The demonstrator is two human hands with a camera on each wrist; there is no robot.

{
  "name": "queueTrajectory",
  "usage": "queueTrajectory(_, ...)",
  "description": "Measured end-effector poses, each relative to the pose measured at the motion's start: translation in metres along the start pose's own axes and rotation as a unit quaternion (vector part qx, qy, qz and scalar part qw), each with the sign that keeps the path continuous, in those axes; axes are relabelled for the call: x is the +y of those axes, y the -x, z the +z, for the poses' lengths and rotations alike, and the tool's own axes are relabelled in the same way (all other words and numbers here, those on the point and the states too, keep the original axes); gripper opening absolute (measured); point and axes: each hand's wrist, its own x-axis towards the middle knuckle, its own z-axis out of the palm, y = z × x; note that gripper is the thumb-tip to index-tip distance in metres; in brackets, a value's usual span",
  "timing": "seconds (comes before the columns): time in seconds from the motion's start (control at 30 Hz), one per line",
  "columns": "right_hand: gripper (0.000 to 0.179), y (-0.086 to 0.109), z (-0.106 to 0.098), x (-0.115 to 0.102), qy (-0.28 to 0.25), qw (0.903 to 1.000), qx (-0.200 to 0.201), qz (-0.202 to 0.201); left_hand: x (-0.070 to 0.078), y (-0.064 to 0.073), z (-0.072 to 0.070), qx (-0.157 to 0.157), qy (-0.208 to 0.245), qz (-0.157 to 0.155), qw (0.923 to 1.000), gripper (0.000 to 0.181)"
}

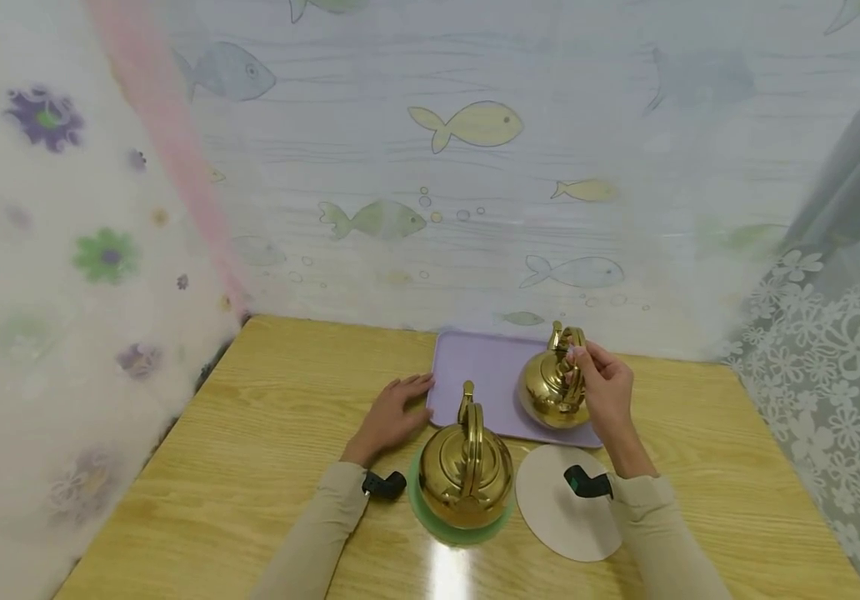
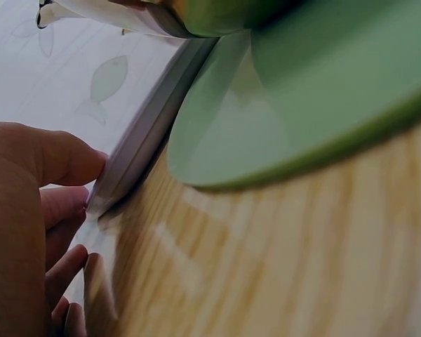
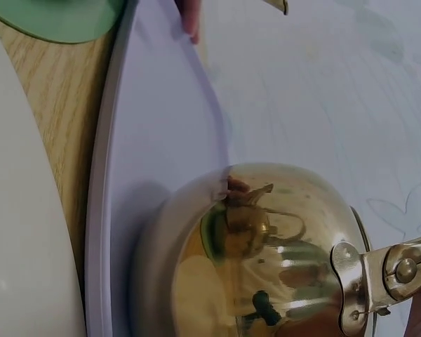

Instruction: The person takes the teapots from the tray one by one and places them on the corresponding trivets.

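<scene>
At the lilac tray (image 1: 478, 375), the right hand (image 1: 610, 393) grips a kettle (image 1: 547, 393)

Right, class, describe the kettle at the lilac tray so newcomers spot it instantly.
On the wooden table, find the lilac tray. The golden kettle is at its right end. The right hand holds it, whereas the other golden kettle, on a round green mat, has no hand on it.

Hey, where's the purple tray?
In the head view, the tray lies right of centre at the far side of the table, just beyond the white mat, the left hand touching its left edge.
</scene>
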Motion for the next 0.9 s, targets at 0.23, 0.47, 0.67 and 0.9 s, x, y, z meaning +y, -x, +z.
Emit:
queueTrajectory(0.23,0.036,0.0021,0.0028,-0.0005,-0.014,0.9998,-0.008,-0.007,-0.0005,-0.0003,0.001,-0.001,-0.003,0.0,1.0,0.057)
queueTrajectory(0.47,0.036,0.0009,0.0036,0.002,-0.02,0.9996,-0.009,-0.018,-0.0001,-0.0017,-0.0016,-0.012,-0.007,-0.007,0.9999,0.057)
queueTrajectory(0.67,0.038,0.0027,0.0049,-0.0002,-0.023,0.9994,-0.007,-0.026,0.0008,-0.0012,-0.0028,-0.008,-0.005,-0.004,0.9999,0.056)
queueTrajectory(0.9,0.039,0.0039,0.0059,-0.0021,-0.03,0.9989,-0.009,-0.035,0.0,-0.001,-0.002,-0.007,-0.002,-0.004,1.0,0.056)
